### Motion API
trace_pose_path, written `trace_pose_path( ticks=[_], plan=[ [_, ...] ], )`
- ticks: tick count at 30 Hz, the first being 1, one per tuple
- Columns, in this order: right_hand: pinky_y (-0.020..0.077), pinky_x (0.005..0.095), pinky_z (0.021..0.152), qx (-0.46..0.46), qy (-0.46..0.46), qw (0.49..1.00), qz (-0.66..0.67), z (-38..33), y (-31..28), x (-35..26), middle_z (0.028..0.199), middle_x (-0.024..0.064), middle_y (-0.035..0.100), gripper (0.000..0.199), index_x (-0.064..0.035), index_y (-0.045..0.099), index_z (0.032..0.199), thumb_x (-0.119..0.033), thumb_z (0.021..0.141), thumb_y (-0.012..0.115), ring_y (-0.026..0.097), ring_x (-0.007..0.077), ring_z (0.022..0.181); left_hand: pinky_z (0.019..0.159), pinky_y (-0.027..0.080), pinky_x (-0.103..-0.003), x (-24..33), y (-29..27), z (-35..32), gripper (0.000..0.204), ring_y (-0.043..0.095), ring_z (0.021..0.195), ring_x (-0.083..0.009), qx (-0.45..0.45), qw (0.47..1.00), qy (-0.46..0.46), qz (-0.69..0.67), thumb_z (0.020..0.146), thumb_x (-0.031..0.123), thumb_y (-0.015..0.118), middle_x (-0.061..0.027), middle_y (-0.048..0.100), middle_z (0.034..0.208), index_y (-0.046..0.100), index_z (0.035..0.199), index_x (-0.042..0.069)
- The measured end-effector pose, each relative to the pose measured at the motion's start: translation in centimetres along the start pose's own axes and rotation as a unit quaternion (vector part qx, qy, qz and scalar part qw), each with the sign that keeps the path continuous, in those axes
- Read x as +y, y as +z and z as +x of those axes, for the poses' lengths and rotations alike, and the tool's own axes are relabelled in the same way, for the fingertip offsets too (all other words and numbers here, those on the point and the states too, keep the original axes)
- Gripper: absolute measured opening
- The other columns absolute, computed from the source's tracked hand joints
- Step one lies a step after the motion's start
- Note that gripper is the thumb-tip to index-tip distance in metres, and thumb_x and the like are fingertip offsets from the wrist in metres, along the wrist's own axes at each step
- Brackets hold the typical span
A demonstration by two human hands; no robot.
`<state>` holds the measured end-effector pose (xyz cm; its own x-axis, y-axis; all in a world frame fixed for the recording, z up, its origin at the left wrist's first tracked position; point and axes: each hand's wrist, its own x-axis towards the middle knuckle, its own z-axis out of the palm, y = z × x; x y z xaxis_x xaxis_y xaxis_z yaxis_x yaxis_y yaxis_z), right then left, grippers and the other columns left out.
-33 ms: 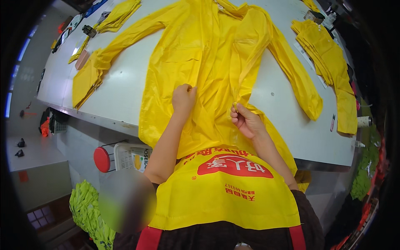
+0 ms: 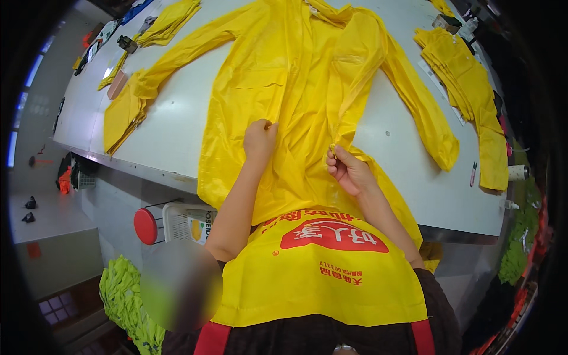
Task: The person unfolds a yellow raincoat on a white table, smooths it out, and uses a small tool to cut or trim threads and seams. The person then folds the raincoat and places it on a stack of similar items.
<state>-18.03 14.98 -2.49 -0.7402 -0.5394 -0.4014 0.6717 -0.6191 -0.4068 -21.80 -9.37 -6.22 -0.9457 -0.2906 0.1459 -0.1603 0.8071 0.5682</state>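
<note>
A yellow raincoat (image 2: 248, 112) lies spread out with its front parted, collar at the far end and sleeves out to both sides. My left hand (image 2: 260, 142) is closed on the left front panel near its opening edge, below a pocket flap. To the right, my right hand (image 2: 350, 171) pinches the lower end of the other front edge between thumb and fingers. What exactly lies inside that pinch is too small to make out. The coat's lower part hangs over the near table edge toward my yellow apron (image 2: 319, 284), which has red print.
The coat lies on a white table (image 2: 408, 189). Folded yellow pieces (image 2: 458, 77) lie on the right, with a pen (image 2: 473, 174) near them. More yellow pieces (image 2: 168, 23) are at the far left. Below the left edge stand a red round stool (image 2: 145, 226) and a white basket (image 2: 176, 223).
</note>
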Motion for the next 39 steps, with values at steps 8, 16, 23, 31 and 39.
trace_pose_path(
  ticks=[8,16,23,31,39],
  plan=[
    [0.0457,0.0199,0.061,0.005,-0.047,0.998,-0.047,2.1,2.0,1.2,0.076,-0.0011,0.056,0.016,-0.0081,0.059,0.088,-0.024,0.087,0.059,0.052,0.0075,0.068,0.067,0.047,-0.041,2.3,-0.8,0.3,0.027,0.057,0.079,-0.031,0.016,0.999,-0.043,0.003,0.076,0.03,0.063,-0.0135,0.062,0.079,0.058,0.078,0.003],
    [0.044,0.0214,0.064,0.048,-0.102,0.977,-0.179,2.5,1.6,2.3,0.081,-0.001,0.059,0.021,-0.0074,0.061,0.09,-0.028,0.087,0.06,0.054,0.008,0.073,0.063,0.046,-0.038,1.6,1.8,2.3,0.026,0.056,0.07,-0.0278,-0.001,0.984,0.007,0.177,0.078,0.029,0.061,-0.0112,0.06,0.078,0.058,0.082,0.004],
    [0.0457,0.025,0.078,-0.008,-0.123,0.991,-0.046,1.5,4.9,0.6,0.103,0.0046,0.059,0.027,-0.0035,0.056,0.108,-0.023,0.089,0.057,0.054,0.0123,0.092,0.064,0.049,-0.027,3.9,-4.2,2.4,0.02,0.059,0.071,-0.0134,-0.088,0.854,-0.203,-0.471,0.089,0.017,0.049,-0.0061,0.061,0.078,0.056,0.089,-0.002],
    [0.0451,0.027,0.085,0.005,-0.105,0.992,-0.071,3.1,4.4,1.8,0.109,0.0056,0.057,0.032,-0.0019,0.052,0.117,-0.019,0.09,0.055,0.053,0.0136,0.099,0.061,0.055,-0.044,6.1,-3.1,0.6,0.037,0.062,0.075,-0.0314,-0.221,0.668,-0.29,-0.649,0.094,0.029,0.035,-0.0219,0.061,0.091,0.046,0.11,-0.002],
    [0.0404,0.0199,0.06,0.043,-0.032,0.997,-0.06,3.5,3.8,1.5,0.081,-0.0017,0.059,0.012,-0.0082,0.06,0.095,-0.015,0.085,0.061,0.05,0.0074,0.069,0.062,0.046,-0.032,6.9,0.4,-1.8,0.025,0.058,0.07,-0.0253,-0.024,0.889,-0.096,-0.446,0.091,0.022,0.047,-0.0157,0.06,0.083,0.051,0.097,-0.002]
  ],
)
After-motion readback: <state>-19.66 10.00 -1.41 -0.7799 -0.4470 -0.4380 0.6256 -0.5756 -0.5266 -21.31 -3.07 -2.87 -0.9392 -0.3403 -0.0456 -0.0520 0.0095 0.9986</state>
